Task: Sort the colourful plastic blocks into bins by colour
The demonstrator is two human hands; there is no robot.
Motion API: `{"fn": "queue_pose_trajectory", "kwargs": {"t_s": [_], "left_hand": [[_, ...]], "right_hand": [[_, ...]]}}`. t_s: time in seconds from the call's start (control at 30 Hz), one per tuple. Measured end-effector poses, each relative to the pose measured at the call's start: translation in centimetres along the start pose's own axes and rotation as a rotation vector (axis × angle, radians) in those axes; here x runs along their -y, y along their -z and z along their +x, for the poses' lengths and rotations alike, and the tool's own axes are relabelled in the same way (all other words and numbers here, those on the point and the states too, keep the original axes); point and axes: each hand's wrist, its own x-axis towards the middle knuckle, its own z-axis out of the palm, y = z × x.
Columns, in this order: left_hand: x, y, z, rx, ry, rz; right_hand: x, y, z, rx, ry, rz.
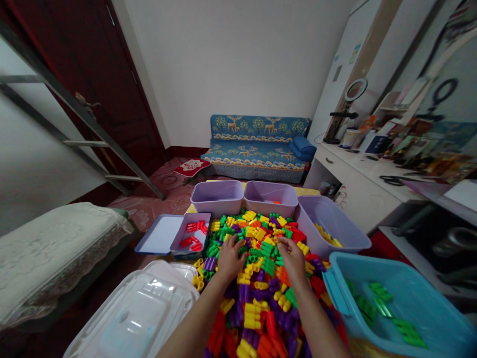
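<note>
A heap of plastic building blocks (252,308) in yellow, green, purple, red and orange covers the table before me. My left hand (231,256) rests on the left part of the heap, its fingers spread over green and purple blocks. On the right part, my right hand (292,256) reaches in with fingers apart, touching blocks near a green block (267,249). Neither hand visibly holds a block. Red blocks lie in a small lilac box (175,243) at the left. Yellow blocks lie in the right lilac bin (350,238), green ones in a blue bin (406,268).
Two lilac bins (217,198) stand along the table's far edge; the right one (271,199) has a small orange-red piece inside. White plastic lids (137,313) lie at the near left. Beyond are a blue patterned sofa (257,149), a ladder (93,129) and a cluttered white desk (346,156).
</note>
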Motion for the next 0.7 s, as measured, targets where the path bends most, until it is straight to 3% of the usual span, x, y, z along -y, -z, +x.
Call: {"fn": "queue_pose_trajectory", "kwargs": {"t_s": [0.2, 0.4, 0.7], "left_hand": [[-0.9, 0.2, -0.3, 0.069, 0.048, 0.076], [-0.8, 0.2, -0.3, 0.071, 0.047, 0.094], [-0.6, -0.1, -0.3, 0.067, 0.049, 0.103]], "right_hand": [[1.3, -3.7, 0.6, 0.221, 0.375, -0.497], [1.3, -5.9, 0.0, 0.303, 0.373, -0.729], [1.6, -4.6, -0.8, 0.368, 0.377, -0.870]]}}
